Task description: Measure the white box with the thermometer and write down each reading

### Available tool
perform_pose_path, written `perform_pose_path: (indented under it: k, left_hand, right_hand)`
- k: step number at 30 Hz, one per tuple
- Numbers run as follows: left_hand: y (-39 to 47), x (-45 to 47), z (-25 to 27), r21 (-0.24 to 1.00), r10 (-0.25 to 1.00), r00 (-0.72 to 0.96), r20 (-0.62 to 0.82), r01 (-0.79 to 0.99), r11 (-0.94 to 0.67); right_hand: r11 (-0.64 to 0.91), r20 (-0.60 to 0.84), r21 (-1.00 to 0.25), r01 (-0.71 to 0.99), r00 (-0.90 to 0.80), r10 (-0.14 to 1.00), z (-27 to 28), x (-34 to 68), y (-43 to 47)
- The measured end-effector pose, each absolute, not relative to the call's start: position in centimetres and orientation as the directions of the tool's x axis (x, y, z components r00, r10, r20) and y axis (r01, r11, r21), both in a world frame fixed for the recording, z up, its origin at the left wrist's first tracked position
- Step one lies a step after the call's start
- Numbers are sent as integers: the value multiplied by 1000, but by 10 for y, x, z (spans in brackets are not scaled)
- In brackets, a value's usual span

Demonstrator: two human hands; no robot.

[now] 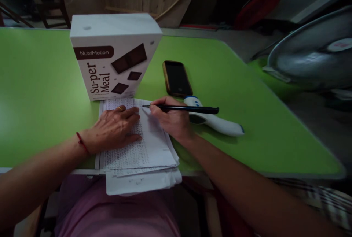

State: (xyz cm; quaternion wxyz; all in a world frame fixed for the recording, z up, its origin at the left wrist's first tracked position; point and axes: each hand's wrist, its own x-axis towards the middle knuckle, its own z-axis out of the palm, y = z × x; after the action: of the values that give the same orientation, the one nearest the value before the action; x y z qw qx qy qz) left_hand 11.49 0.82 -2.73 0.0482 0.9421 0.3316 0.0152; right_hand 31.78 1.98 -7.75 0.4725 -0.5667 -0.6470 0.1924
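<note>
A stack of paper sheets (154, 149) covered partly in handwriting lies at the near edge of the green table, its lower sheets hanging past the edge. My left hand (117, 125) rests flat on the written part, fingers stretched out and holding nothing. Between the fingers of my right hand (173, 119) is a black pen (192, 109), its tip close to the top sheet; whether it touches I cannot tell. Just behind the papers stands a white NutriMotion box (115, 61). Right beside my right hand lies a white handheld thermometer-like device (222, 125), partly hidden by hand and pen.
Beyond my right hand a phone (177, 78) in a brown case lies on the green table (35, 83). A large metal basin (316, 54) stands off the table's right side. Behind are a wooden chair (52, 6) and a red round object (258, 8).
</note>
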Motion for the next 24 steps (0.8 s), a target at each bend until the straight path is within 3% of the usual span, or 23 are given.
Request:
perform_pose_path:
  k: [24]
  left_hand:
    - [8,114,-27,121,627,779,-13,624,-772]
  right_hand:
    - [288,403,-787,546,100,910,-78,318,19]
